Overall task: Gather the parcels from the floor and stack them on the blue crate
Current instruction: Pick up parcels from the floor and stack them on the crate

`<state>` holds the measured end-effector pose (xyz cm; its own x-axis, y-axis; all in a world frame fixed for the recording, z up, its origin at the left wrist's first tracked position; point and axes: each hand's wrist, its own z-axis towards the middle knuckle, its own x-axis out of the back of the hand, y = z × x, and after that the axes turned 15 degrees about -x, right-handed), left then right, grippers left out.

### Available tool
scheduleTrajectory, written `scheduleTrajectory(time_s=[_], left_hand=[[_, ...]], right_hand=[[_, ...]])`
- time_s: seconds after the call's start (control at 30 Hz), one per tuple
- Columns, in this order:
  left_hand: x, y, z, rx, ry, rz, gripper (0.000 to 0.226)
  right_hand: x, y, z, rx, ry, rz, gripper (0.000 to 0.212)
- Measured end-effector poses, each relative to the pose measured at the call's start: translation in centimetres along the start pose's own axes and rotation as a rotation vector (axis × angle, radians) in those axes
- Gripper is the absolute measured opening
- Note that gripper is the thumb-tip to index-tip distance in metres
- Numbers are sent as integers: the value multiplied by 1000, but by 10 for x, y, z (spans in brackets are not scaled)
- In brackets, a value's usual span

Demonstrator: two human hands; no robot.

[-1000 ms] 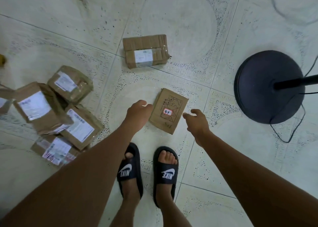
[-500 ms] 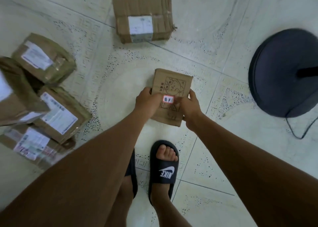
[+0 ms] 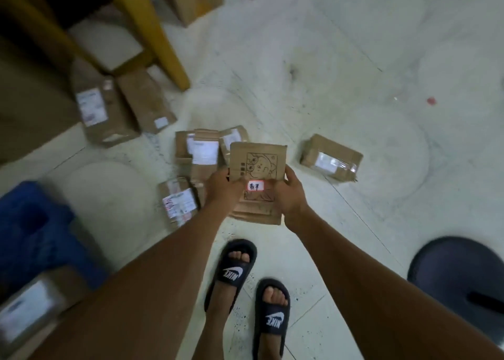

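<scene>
- While both hands hold it, the flat parcel (image 3: 257, 166) with a drawing on it is up off the floor (image 3: 341, 92).
- Left hand (image 3: 222, 189) grips its left edge, fingers curled round it.
- Right hand (image 3: 290, 193) grips its right edge the same way.
- More parcels (image 3: 203, 152) lie on the floor behind it.
- Down at the left is the blue crate (image 3: 35, 231), with one parcel (image 3: 26, 305) near it.
</scene>
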<state>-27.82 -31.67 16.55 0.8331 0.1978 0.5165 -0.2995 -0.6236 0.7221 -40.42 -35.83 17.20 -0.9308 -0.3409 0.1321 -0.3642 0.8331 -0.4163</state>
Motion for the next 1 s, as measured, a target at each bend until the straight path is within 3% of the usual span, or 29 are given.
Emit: scheduleTrajectory(time_s=[0.2,0.3,0.43,0.63,0.8,1.0], left_hand=[[125,-34,-59,137,270,-110,29],[175,-76,-98,251,421,-159,29],[228,-129,-156,454,628,-195,33],[287,-217,-248,607,821,-246,30],[323,-292,-324,628,840,-275,31],[337,-368,-384,626,696,-267,29]], right_hand=[[-104,-19,-73,169,-160,-353,43],[-162,-16,-114,251,-300,-511,23],[-246,11,-149,337,-385,-763,32],[-354,90,-207,399,-498,-1022,32],[-414,171,-244,300,-457,-1057,30],[-449,246,-269,201,-385,-1111,35]])
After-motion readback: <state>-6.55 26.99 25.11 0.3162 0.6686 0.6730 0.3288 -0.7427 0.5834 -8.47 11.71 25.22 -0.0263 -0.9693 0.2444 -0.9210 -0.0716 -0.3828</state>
